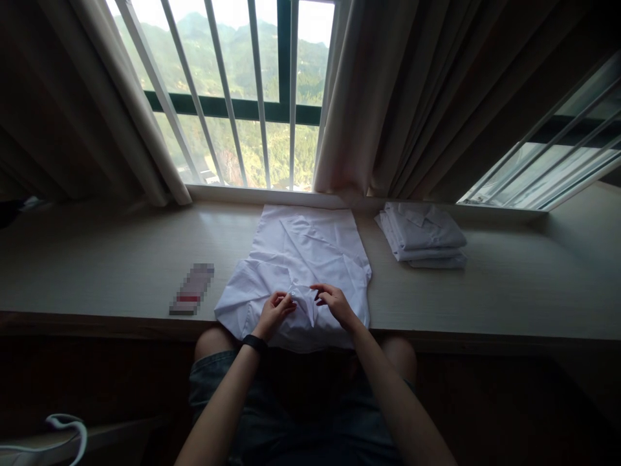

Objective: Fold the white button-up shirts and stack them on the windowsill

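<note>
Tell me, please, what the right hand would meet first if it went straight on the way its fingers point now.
Probably what looks like the collar of the white shirt, just ahead of the right hand; depth is unclear, so they may already touch.

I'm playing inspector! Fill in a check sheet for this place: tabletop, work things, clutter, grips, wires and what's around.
Surface: pale wood-grained tabletop.
Job's things: white shirt, spread out and wrinkled; folded white clothes stack to its right.
Clutter: blurred-out item left of the shirt; can't tell what.
Grips: left grip pinches the shirt; right grip has fingertips at the same raised part, pinch unclear.
Cables: curved white thing at lower left; can't tell if it's a cable.
Surroundings: barred window behind, curtains beside it.
</note>
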Action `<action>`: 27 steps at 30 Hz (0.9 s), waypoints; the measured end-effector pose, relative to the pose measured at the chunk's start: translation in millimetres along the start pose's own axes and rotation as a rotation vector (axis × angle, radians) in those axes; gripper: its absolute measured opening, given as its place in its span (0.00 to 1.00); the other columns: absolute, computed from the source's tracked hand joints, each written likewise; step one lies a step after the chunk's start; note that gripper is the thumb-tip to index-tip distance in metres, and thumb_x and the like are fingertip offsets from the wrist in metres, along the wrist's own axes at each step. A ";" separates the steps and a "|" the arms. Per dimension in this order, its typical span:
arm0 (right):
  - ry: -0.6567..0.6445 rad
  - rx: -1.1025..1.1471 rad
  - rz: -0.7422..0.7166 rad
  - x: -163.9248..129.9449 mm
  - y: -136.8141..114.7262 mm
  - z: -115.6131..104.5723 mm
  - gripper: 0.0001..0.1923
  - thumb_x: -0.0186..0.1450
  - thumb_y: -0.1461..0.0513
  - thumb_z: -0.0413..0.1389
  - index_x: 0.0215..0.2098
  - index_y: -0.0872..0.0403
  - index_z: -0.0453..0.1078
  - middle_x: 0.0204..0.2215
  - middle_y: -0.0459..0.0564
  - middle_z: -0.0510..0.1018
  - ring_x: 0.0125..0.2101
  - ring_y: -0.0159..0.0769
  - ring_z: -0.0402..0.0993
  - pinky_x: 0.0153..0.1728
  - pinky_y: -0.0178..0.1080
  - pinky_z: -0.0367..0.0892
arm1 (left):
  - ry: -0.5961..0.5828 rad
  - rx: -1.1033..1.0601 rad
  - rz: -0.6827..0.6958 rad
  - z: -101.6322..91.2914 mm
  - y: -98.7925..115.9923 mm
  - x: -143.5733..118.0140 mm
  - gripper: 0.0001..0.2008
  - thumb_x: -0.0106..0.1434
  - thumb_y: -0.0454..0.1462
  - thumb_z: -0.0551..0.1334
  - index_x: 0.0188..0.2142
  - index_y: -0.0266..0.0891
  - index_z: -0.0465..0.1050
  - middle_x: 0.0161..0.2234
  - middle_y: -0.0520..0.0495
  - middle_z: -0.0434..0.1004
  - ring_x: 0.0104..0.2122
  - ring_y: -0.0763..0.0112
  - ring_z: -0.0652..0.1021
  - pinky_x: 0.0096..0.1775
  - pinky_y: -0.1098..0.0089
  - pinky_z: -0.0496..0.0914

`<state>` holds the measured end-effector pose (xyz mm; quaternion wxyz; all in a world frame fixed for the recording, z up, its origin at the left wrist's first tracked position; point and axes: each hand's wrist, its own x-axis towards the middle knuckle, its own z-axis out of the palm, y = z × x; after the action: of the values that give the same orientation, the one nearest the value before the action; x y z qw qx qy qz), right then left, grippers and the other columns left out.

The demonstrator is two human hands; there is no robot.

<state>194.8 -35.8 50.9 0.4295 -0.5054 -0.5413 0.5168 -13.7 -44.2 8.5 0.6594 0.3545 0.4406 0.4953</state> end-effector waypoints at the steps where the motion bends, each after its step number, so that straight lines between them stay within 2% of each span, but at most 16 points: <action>1: -0.041 -0.049 -0.020 -0.1 -1.7 0.6 0.21 0.56 0.61 0.50 0.43 0.55 0.78 0.34 0.49 0.80 0.33 0.36 0.75 0.37 0.38 0.72 | -0.023 -0.025 -0.013 -0.3 0.2 -0.8 0.16 0.54 0.44 0.70 0.36 0.38 0.70 0.32 0.51 0.74 0.35 0.71 0.79 0.44 0.67 0.74; 4: -0.066 -0.250 -0.103 -1.0 -4.8 3.4 0.18 0.57 0.63 0.50 0.40 0.52 0.80 0.38 0.49 0.82 0.40 0.39 0.77 0.48 0.42 0.70 | -0.067 -0.062 -0.007 -1.4 -0.5 -2.9 0.09 0.52 0.36 0.68 0.30 0.38 0.69 0.29 0.53 0.71 0.33 0.74 0.76 0.42 0.70 0.73; 6: -0.061 -0.317 -0.145 -2.7 -5.1 6.7 0.17 0.60 0.63 0.50 0.39 0.51 0.81 0.41 0.48 0.83 0.45 0.41 0.77 0.52 0.43 0.67 | -0.067 -0.075 0.007 -2.8 -0.7 -3.5 0.06 0.51 0.35 0.66 0.28 0.38 0.69 0.27 0.55 0.68 0.30 0.77 0.74 0.39 0.72 0.71; 8: -0.057 -0.331 -0.167 -4.8 -3.1 11.6 0.16 0.62 0.63 0.51 0.40 0.51 0.80 0.42 0.49 0.82 0.45 0.41 0.77 0.50 0.42 0.69 | -0.061 -0.084 0.005 -4.4 0.1 -3.8 0.06 0.50 0.34 0.65 0.28 0.38 0.69 0.27 0.54 0.68 0.29 0.77 0.73 0.37 0.73 0.70; 10: -0.069 -0.337 -0.182 -6.3 1.4 17.5 0.17 0.59 0.65 0.53 0.43 0.52 0.79 0.42 0.50 0.82 0.41 0.39 0.78 0.44 0.40 0.72 | -0.070 -0.096 0.001 -5.5 2.1 -4.1 0.08 0.51 0.35 0.66 0.31 0.38 0.70 0.29 0.53 0.69 0.31 0.75 0.74 0.38 0.72 0.71; 13: -0.100 -0.356 -0.212 -6.5 11.1 26.0 0.22 0.55 0.69 0.53 0.45 0.52 0.78 0.42 0.49 0.82 0.37 0.36 0.78 0.38 0.36 0.73 | -0.100 -0.102 0.003 -5.9 5.0 -5.2 0.19 0.53 0.36 0.68 0.45 0.41 0.71 0.37 0.51 0.73 0.38 0.71 0.77 0.44 0.68 0.71; 16: -0.032 -0.406 -0.222 -5.6 17.9 30.9 0.17 0.57 0.69 0.53 0.41 0.52 0.78 0.39 0.49 0.82 0.38 0.36 0.78 0.39 0.36 0.73 | -0.146 0.000 0.020 -3.6 4.1 -6.9 0.38 0.53 0.38 0.70 0.62 0.46 0.60 0.51 0.43 0.73 0.46 0.65 0.77 0.48 0.64 0.71; 19: 0.029 -0.403 -0.213 -6.8 16.9 32.5 0.14 0.59 0.67 0.53 0.39 0.52 0.79 0.38 0.49 0.82 0.38 0.37 0.79 0.41 0.37 0.73 | -0.157 0.242 0.075 2.9 -1.7 -9.4 0.48 0.50 0.36 0.72 0.67 0.44 0.54 0.58 0.35 0.68 0.48 0.61 0.77 0.47 0.62 0.73; 23: 0.098 -0.322 -0.188 -11.4 9.4 33.8 0.10 0.62 0.62 0.54 0.36 0.52 0.78 0.36 0.49 0.83 0.38 0.38 0.79 0.40 0.37 0.73 | -0.029 0.528 0.199 13.2 -8.7 -15.2 0.39 0.55 0.36 0.69 0.66 0.39 0.60 0.54 0.36 0.73 0.42 0.64 0.79 0.42 0.63 0.75; 27: 0.186 -0.292 -0.118 -11.3 15.1 34.3 0.10 0.60 0.56 0.59 0.33 0.53 0.77 0.32 0.50 0.82 0.34 0.39 0.79 0.37 0.39 0.73 | 0.054 0.612 0.320 15.5 -10.8 -21.9 0.26 0.62 0.42 0.66 0.58 0.40 0.71 0.46 0.41 0.80 0.40 0.64 0.80 0.40 0.65 0.76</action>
<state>163.9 -52.0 33.2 0.4293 -0.5753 -0.5973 0.3577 1.7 -68.6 9.3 0.4245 0.5874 0.5247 0.4466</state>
